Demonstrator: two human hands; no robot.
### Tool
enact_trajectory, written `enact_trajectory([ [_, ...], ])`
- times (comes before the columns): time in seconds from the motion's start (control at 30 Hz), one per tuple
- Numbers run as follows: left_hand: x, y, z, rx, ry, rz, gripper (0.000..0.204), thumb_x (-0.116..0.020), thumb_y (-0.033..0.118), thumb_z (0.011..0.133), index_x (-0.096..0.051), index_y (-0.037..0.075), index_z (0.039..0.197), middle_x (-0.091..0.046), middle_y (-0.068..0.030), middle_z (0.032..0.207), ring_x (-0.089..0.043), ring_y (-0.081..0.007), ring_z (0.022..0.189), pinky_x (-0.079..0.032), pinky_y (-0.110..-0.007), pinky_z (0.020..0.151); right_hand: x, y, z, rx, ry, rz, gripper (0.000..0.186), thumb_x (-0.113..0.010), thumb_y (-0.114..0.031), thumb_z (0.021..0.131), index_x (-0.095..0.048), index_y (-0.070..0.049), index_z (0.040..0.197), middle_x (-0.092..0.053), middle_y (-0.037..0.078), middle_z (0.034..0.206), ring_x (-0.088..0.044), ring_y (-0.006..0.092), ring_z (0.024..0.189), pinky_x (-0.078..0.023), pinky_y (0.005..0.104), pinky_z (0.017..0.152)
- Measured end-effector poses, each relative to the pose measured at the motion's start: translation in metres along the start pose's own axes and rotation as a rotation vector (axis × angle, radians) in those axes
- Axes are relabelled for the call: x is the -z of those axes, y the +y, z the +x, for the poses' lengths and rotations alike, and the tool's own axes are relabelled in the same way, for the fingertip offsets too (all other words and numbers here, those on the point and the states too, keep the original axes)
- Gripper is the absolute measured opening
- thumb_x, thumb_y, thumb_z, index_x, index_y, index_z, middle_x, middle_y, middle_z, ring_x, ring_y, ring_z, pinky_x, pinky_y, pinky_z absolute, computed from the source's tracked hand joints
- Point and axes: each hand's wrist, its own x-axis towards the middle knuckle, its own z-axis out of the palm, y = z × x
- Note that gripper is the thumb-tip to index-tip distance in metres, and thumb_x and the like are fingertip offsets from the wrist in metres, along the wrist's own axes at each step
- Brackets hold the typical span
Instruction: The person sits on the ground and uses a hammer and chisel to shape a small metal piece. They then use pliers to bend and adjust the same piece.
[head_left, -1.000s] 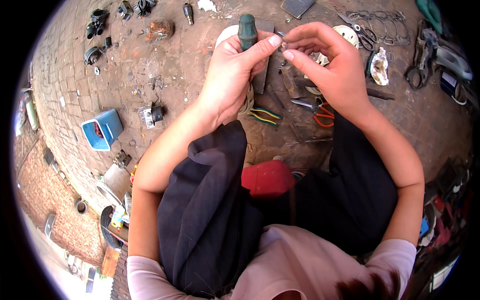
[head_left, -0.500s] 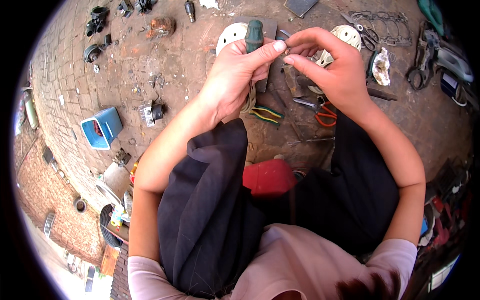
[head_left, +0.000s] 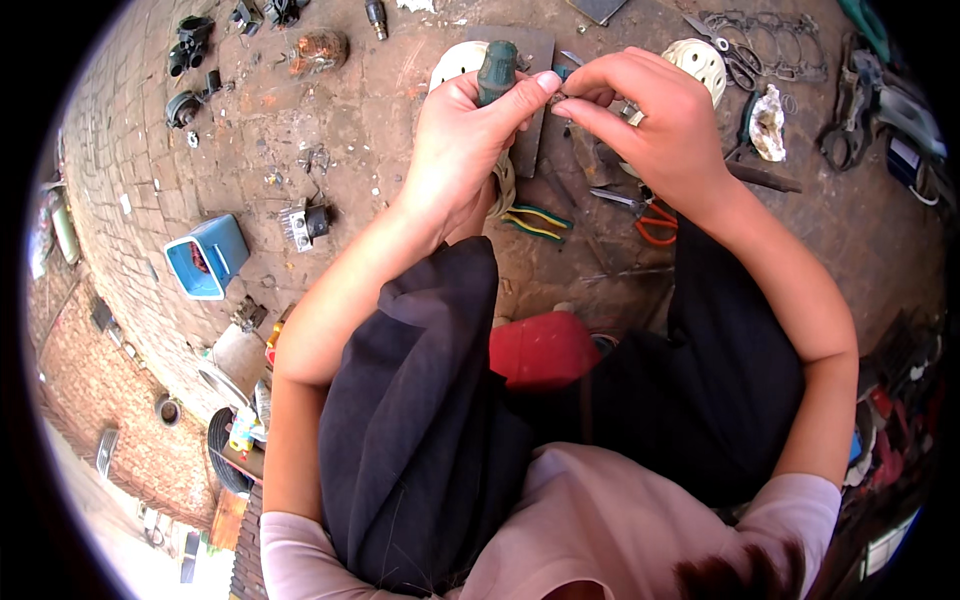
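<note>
Both hands meet above the ground, between cream perforated shoes (head_left: 458, 64). My left hand (head_left: 450, 145) is closed round a tool with a dark green handle (head_left: 497, 72), perhaps a screwdriver; the handle points up and its lower part is hidden. Thumb and fingers of my right hand (head_left: 672, 120) pinch a tiny brownish piece (head_left: 557, 99) right at the left thumb tip. Its kind is too small to make out. Below the hands lie pliers with yellow-green handles (head_left: 537, 222) and orange-handled scissors (head_left: 656, 222).
A red seat-like object (head_left: 542, 352) is between my legs. To the left stand a blue bin (head_left: 220, 250) and a small metal part (head_left: 303, 224). Black-handled scissors (head_left: 740, 68), a flat gasket (head_left: 795, 45) and a crumpled whitish lump (head_left: 767, 125) lie at the upper right.
Both hands have shifted slightly left, still meeting at the fingertips. The green handle stays in the left hand, and the view has moved a little.
</note>
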Motion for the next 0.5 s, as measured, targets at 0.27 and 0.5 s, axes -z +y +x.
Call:
enact_trajectory([
  [0.27, -0.0039, -0.0038, -0.0002, -0.126, -0.012, 0.022, 0.018, -0.076, 0.018, 0.088, -0.07, 0.003, 0.095, -0.057, 0.0063, 0.075, -0.044, -0.0003, 0.063, -0.033, -0.018, 0.056, 0.0038, -0.0063, 0.006, 0.051, -0.02, -0.094, 0.015, -0.077, -0.006, 0.076, -0.068, -0.002, 0.087, -0.065, 0.007, 0.077, -0.061, 0.0197, 0.067, -0.048, 0.0314, 0.06],
  [0.5, -0.0009, -0.0025, 0.0001, -0.075, 0.033, 0.034, 0.017, -0.076, 0.017, 0.087, -0.071, 0.004, 0.095, -0.06, 0.0064, 0.075, -0.043, -0.0004, 0.063, -0.034, -0.018, 0.058, 0.0012, -0.003, 0.0058, -0.011, -0.034, 0.001, 0.018, -0.074, -0.003, 0.079, -0.067, -0.002, 0.096, -0.067, 0.008, 0.086, -0.065, 0.0189, 0.077, -0.051, 0.0296, 0.069],
])
